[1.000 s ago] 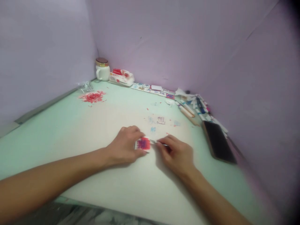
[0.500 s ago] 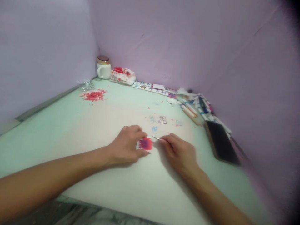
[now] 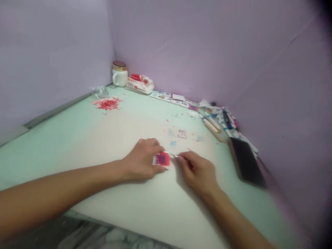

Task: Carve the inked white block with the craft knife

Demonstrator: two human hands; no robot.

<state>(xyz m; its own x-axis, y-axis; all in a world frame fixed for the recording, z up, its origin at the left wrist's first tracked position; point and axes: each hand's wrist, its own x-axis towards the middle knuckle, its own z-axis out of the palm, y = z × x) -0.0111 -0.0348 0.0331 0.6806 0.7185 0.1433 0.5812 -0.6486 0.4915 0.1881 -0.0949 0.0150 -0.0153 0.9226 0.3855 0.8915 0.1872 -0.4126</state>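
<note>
My left hand (image 3: 143, 160) lies on the pale green table (image 3: 77, 138) with its fingers pinched round a small red and purple sticker piece (image 3: 161, 159), holding it flat. My right hand (image 3: 198, 171) is closed on thin metal tweezers (image 3: 175, 156). Their tip touches the right edge of the sticker piece. A few small cut-out characters (image 3: 178, 134) lie on the table just beyond the hands.
A heap of red scraps (image 3: 107, 103) lies at the far left beside a clear bag. A white mug (image 3: 119, 75), a tissue pack (image 3: 140, 83), a printed strip (image 3: 172, 98), several pens (image 3: 220, 117) and a dark phone (image 3: 246, 160) line the purple walls.
The tweezers' tip lifted slightly off the piece half a second ago and is back at its right edge. The view has shifted a little; both hands stay in place.
</note>
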